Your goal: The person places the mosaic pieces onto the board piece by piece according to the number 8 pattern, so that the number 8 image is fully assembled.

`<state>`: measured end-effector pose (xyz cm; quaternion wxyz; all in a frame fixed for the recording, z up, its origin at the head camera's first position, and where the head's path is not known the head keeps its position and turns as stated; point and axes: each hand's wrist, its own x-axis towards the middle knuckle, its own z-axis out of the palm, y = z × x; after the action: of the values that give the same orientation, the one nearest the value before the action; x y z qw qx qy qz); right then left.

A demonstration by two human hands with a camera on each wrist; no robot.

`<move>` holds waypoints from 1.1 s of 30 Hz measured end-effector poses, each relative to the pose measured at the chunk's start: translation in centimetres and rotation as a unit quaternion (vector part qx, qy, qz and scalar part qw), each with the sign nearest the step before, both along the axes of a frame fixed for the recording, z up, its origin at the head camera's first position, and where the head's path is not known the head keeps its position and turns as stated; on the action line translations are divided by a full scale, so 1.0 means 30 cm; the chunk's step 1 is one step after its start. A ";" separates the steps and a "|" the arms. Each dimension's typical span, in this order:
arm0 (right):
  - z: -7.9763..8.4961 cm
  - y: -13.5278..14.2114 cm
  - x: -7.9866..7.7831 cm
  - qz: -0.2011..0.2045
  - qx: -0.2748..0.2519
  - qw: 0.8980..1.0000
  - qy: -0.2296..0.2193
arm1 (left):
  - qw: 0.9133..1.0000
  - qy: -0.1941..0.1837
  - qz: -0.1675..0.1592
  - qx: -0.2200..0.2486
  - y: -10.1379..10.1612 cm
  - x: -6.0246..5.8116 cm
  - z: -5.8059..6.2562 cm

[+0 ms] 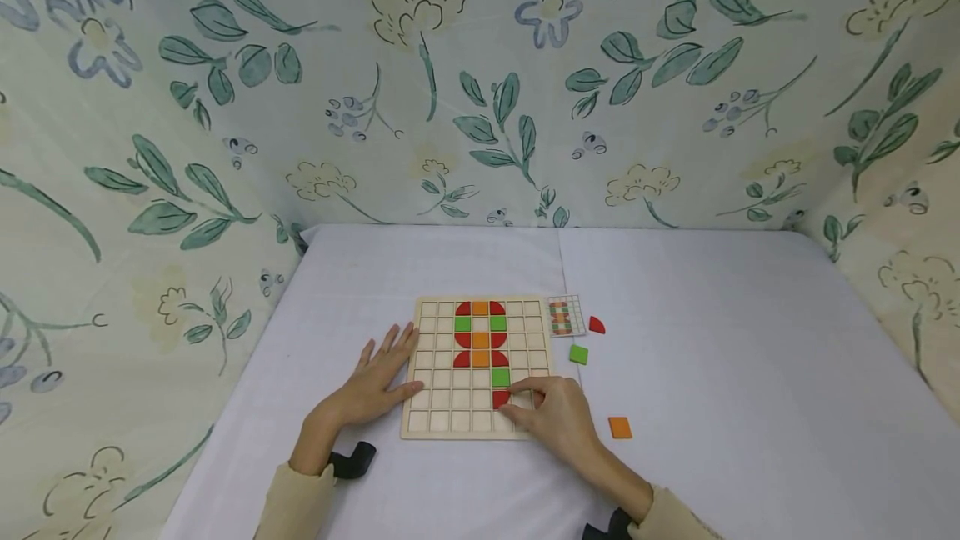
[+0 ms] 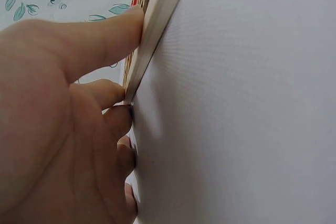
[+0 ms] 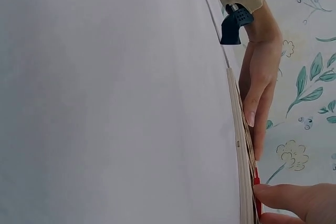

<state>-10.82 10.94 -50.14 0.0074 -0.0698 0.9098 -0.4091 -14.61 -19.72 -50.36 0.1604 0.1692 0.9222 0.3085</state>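
A wooden grid board (image 1: 440,399) lies on the white cloth, with red, orange and green tiles in its middle columns. My right hand (image 1: 557,417) pinches a red quarter-circle tile (image 1: 500,399) between thumb and forefinger, at a cell just below a green square tile (image 1: 500,377). In the right wrist view, the thumb and a finger meet the red tile's edge (image 3: 257,181). My left hand (image 1: 377,379) rests along the board's left edge, fingers spread and thumb on the rim. The left wrist view shows those fingers (image 2: 100,45) against the board's side (image 2: 152,30).
A small pattern card (image 1: 565,316) touches the board's upper right side. Loose on the cloth to the right lie a red quarter-circle tile (image 1: 597,324), a green square tile (image 1: 578,354) and an orange square tile (image 1: 620,427). Floral fabric (image 1: 420,148) hangs behind and at both sides.
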 end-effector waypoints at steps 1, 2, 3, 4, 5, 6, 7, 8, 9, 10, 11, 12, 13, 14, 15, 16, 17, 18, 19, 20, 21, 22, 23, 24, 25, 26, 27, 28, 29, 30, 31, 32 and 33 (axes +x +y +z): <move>-0.002 -0.001 0.000 0.000 -0.003 1.000 0.002 | 1.000 0.000 0.000 -0.001 0.001 0.000 0.000; -0.003 -0.001 0.000 -0.001 -0.007 1.000 0.002 | 1.000 0.001 0.001 -0.002 0.001 0.001 0.001; -0.005 -0.001 0.000 -0.001 -0.011 1.000 0.003 | 1.000 0.003 0.001 -0.002 0.002 0.001 0.000; -0.007 0.000 0.000 -0.003 -0.016 1.000 0.003 | 1.000 0.005 0.002 -0.002 0.003 0.002 0.000; -0.008 0.001 0.000 -0.005 -0.021 1.000 0.001 | 1.000 0.007 0.003 0.000 0.003 0.004 0.000; -0.009 0.001 0.000 -0.006 -0.027 1.000 0.000 | 1.000 0.009 0.003 -0.001 0.003 0.005 -0.001; -0.011 0.003 0.001 -0.007 -0.031 0.999 -0.002 | 1.000 0.011 0.004 0.001 0.003 0.006 -0.002; -0.011 0.004 0.001 -0.008 -0.036 0.999 -0.004 | 1.000 0.014 0.006 0.003 0.004 0.008 -0.004; -0.011 0.006 0.002 -0.007 -0.039 0.999 -0.007 | 1.000 0.018 0.006 0.009 0.003 0.010 -0.006; -0.011 0.009 0.002 -0.007 -0.042 0.999 -0.011 | 1.000 0.021 0.008 0.012 0.003 0.011 -0.008; -0.009 0.013 0.003 -0.007 -0.043 0.999 -0.015 | 1.000 0.023 0.008 0.018 0.003 0.013 -0.011; -0.007 0.018 0.002 -0.006 -0.045 0.999 -0.020 | 0.999 0.029 0.009 0.023 0.003 0.015 -0.016; -0.005 0.025 0.001 -0.008 -0.045 0.999 -0.025 | 0.999 0.033 0.010 0.033 0.004 0.017 -0.020; -0.001 0.034 0.001 -0.011 -0.046 0.998 -0.032 | 0.999 0.037 0.011 0.037 0.004 0.019 -0.025; 0.003 0.044 -0.001 -0.016 -0.048 0.998 -0.039 | 0.998 0.042 0.012 0.044 0.004 0.020 -0.033; 0.007 0.056 -0.004 -0.021 -0.049 0.998 -0.043 | 0.998 0.045 0.013 0.045 0.004 0.021 -0.039; 0.011 0.071 -0.008 -0.027 -0.048 0.997 -0.046 | 0.998 0.044 0.012 0.046 0.004 0.021 -0.040; 0.016 0.085 -0.013 -0.033 -0.046 0.997 -0.051 | 0.998 0.041 0.011 0.043 0.004 0.020 -0.040; 0.020 0.100 -0.019 -0.040 -0.044 0.997 -0.050 | 0.998 0.038 0.012 0.040 0.002 0.018 -0.040; 0.025 0.116 -0.026 -0.046 -0.044 0.997 -0.051 | 0.999 0.032 0.009 0.031 0.001 0.016 -0.037; 0.030 0.131 -0.033 -0.052 -0.041 0.997 -0.050 | 0.999 0.028 0.007 0.027 0.001 0.014 -0.031; 0.034 0.148 -0.041 -0.057 -0.038 0.997 -0.046 | 0.999 0.027 0.006 0.023 0.000 0.013 -0.024; 0.038 0.165 -0.049 -0.061 -0.037 0.997 -0.043 | 1.000 0.023 0.003 0.020 0.000 0.011 -0.017; 0.042 0.182 -0.057 -0.066 -0.035 0.996 -0.038 | 1.000 0.022 0.002 0.016 -0.001 0.010 -0.014; 0.046 0.199 -0.064 -0.070 -0.035 0.996 -0.033 | 1.000 0.021 0.002 0.014 0.000 0.009 -0.010; 0.050 0.217 -0.070 -0.075 -0.034 0.996 -0.031 | 1.000 0.018 0.000 0.011 0.001 0.009 -0.003; 0.054 0.235 -0.077 -0.080 -0.030 0.996 -0.027 | 1.000 0.018 0.000 0.013 0.002 0.009 0.000; 0.058 0.253 -0.083 -0.085 -0.027 0.996 -0.020 | 1.000 0.014 0.000 0.010 0.002 0.008 0.001; 0.063 0.269 -0.089 -0.090 -0.021 0.996 -0.016 | 1.000 0.008 -0.001 0.007 0.002 0.007 0.004; 0.067 0.285 -0.095 -0.096 -0.014 0.995 -0.012 | 1.000 0.006 -0.001 0.004 0.003 0.006 0.005; 0.072 0.300 -0.100 -0.102 -0.010 0.995 -0.008 | 1.000 0.004 -0.001 0.003 0.004 0.006 0.006; 0.075 0.315 -0.105 -0.106 -0.004 0.994 -0.005 | 1.000 0.004 -0.001 0.003 0.004 0.005 0.005; 0.078 0.329 -0.110 -0.107 0.004 0.994 -0.001 | 1.000 0.004 -0.002 0.001 0.005 0.003 0.004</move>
<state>-14.11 20.83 -47.80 -0.0352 0.0287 0.9137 -0.4038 -14.51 -19.58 -50.25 0.1575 0.1727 0.9221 0.3083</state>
